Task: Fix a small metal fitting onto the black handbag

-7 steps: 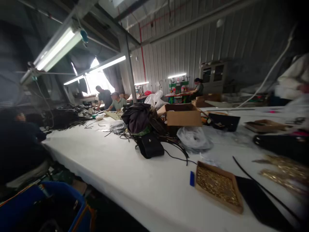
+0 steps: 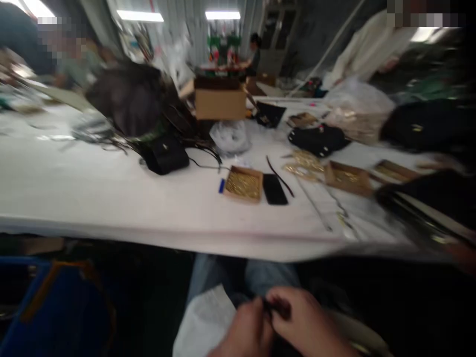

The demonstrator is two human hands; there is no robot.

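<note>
Head view — left hand point(image 2: 243, 329) and right hand point(image 2: 301, 322) pinch small dark piece point(image 2: 273, 308) between fingertips.

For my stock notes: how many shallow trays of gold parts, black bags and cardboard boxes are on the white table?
Shallow trays of gold parts: 3 — near tray, middle tray, far-right tray
Black bags clearly seen: 2 — small bag, studded bag
Cardboard boxes: 1 — cardboard box
Total: 6; blurred dark shapes on the right are not counted.
</note>
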